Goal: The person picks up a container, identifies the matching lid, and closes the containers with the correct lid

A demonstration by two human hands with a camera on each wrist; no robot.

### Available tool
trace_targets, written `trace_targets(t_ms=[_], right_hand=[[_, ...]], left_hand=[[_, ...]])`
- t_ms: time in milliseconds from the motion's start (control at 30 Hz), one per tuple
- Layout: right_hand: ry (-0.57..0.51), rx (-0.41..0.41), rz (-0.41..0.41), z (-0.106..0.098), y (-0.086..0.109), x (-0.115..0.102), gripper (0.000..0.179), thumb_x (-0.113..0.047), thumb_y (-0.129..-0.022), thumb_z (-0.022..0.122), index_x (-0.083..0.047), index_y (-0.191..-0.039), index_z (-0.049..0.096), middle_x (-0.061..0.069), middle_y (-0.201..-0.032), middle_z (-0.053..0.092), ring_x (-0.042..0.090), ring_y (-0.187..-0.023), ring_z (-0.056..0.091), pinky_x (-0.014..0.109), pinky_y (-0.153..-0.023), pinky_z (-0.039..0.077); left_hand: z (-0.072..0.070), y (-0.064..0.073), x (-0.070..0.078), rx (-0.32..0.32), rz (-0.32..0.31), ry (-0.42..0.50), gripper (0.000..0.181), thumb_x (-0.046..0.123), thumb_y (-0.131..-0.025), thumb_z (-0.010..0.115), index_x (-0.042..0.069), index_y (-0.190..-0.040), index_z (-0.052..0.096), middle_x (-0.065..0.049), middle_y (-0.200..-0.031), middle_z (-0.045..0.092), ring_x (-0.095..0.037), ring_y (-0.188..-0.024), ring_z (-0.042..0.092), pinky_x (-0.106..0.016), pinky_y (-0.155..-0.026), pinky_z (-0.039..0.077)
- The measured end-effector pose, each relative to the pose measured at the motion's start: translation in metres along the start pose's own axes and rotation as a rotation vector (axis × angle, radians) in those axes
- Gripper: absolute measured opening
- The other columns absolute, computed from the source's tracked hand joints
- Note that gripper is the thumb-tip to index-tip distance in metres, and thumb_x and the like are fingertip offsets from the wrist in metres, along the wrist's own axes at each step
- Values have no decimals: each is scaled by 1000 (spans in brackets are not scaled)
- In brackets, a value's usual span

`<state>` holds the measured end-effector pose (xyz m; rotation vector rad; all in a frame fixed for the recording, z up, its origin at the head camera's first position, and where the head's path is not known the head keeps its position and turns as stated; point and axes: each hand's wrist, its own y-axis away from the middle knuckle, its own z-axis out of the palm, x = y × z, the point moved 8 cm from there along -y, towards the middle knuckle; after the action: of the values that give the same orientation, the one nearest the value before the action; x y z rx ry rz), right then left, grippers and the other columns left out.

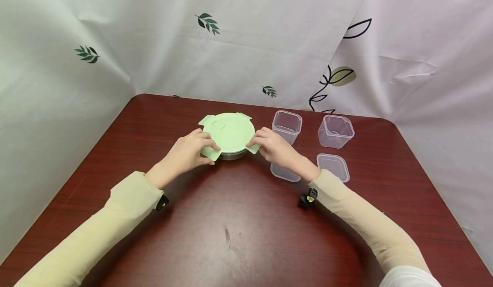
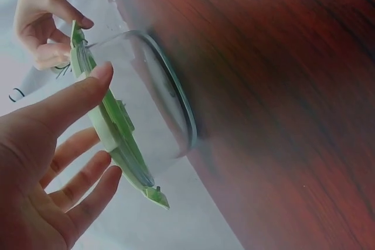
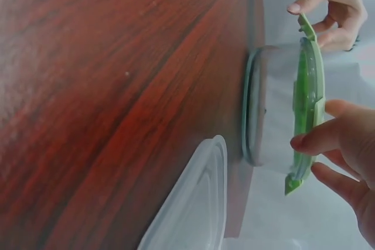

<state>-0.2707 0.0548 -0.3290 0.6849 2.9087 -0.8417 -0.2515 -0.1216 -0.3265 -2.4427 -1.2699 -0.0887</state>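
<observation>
A round clear glass food container [image 2: 140, 98] stands on the table with a light green lid [image 1: 231, 130] on top. The lid's side flaps stick outward. My left hand [image 1: 188, 150] pinches the front left flap [image 1: 211, 153] between thumb and fingers. At the front right flap [image 1: 253, 148], my right hand [image 1: 275, 147] does likewise, its thumb [image 3: 310, 139] against the lid's edge in the right wrist view. Whether the lid is pressed fully onto the rim I cannot tell.
Two clear square plastic tubs [image 1: 287, 124], [image 1: 336, 131] stand at the back right. Two clear square lids lie in front of them, one [image 1: 333, 167] flat on the table and the other [image 1: 285, 172] partly behind my right forearm. A patterned white curtain [image 1: 239, 43] hangs behind the table.
</observation>
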Motion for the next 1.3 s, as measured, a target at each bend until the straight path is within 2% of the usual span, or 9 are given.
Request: trace_targets(t_ms=[167,300,400,533,700,900,1100,1300], right_hand=[[-8,-70,4,-1,0,1,31,9,-73,70,-9,-98,72,4,-97,67,21,-91,56,30,-81,49],[-46,-142,15,-1,-2,3,25,-11,-76,79,-10,-100,72,3,-100,67,19,-96,56,32,-85,48],[-78,-173,46,-2,-8,7,22,-22,-80,78,-10,-99,73,2,-99,68,18,-95,57,32,-85,48],[-111,-167,151,-3,-18,20,20,-22,-86,73,-10,-101,74,3,-99,70,19,-95,58,33,-84,48],[-177,-139,349,2,-31,41,23,-20,-88,70,-8,-108,72,6,-104,71,21,-98,61,37,-88,48],[-230,-136,537,12,-44,66,33,-17,-89,69,-6,-120,67,11,-120,67,24,-106,62,39,-93,50],[-222,-172,607,21,-52,78,40,-19,-90,68,-6,-127,63,12,-128,63,26,-119,58,38,-99,47],[-226,-234,680,29,-55,87,43,-24,-91,67,-9,-131,60,10,-131,61,23,-118,58,36,-95,50]], left_hand=[[-2,0,4,5,44,-2,29,36,-67,86,22,-91,76,8,-88,64,-14,-88,52,-35,-60,51],[-6,-4,8,10,85,-38,22,43,-80,75,23,-88,77,7,-83,64,-13,-84,53,-33,-61,51],[-5,-10,8,-13,92,-67,19,38,-89,66,23,-92,76,8,-88,68,-14,-87,56,-33,-68,52],[-1,-22,3,-44,73,-62,21,30,-95,59,20,-107,74,4,-103,72,-18,-99,61,-36,-79,53],[7,-36,-7,-71,62,-46,30,25,-96,56,15,-123,67,-4,-121,68,-24,-117,58,-43,-90,52],[21,-47,-15,-125,65,5,43,28,-98,52,8,-136,55,-10,-141,53,-27,-134,46,-45,-110,38],[40,-49,-23,-220,42,34,55,35,-101,42,4,-147,36,-12,-154,35,-28,-145,28,-46,-120,20],[48,-48,-24,-226,56,17,56,35,-103,37,5,-150,30,-11,-158,27,-27,-148,20,-47,-121,13]])
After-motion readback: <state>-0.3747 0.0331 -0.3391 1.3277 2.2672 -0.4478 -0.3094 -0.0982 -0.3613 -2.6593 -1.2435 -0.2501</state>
